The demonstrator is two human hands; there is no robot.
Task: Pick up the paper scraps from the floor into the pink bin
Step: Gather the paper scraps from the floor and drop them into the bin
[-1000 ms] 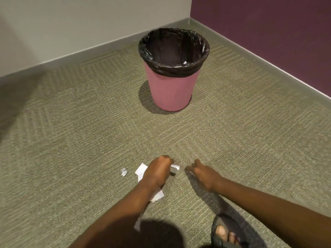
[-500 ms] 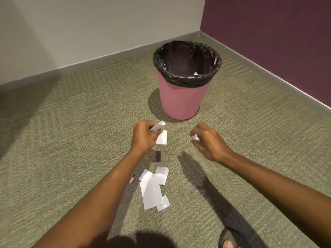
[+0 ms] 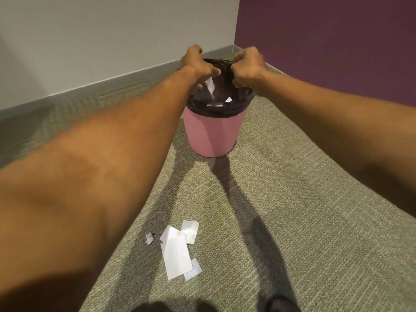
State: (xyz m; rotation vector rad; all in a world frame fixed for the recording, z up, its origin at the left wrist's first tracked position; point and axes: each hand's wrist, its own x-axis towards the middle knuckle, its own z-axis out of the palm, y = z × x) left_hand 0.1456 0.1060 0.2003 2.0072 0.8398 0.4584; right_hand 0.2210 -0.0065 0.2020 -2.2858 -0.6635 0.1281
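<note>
The pink bin (image 3: 212, 134) with a black liner stands on the carpet near the room's corner. Both my hands hover over its rim. My left hand (image 3: 198, 64) has its fingers apart, and a white paper scrap (image 3: 210, 85) drops blurred just beneath them into the bin. My right hand (image 3: 247, 66) is curled shut, with a pale bit of scrap at its fingertips. Two scraps (image 3: 228, 99) lie inside the liner. On the floor near me lie a large white scrap (image 3: 176, 253), two smaller ones (image 3: 190, 230) and a tiny crumpled piece (image 3: 149, 238).
Grey-green carpet (image 3: 292, 221) covers the floor. A pale wall (image 3: 112, 41) runs behind the bin and a purple wall (image 3: 337, 41) stands on the right, meeting in a corner just behind it. My sandalled foot (image 3: 281, 306) shows at the bottom edge.
Both hands rose from the floor scraps and moved forward over the bin. The left hand's fingers have parted and its scrap is falling in.
</note>
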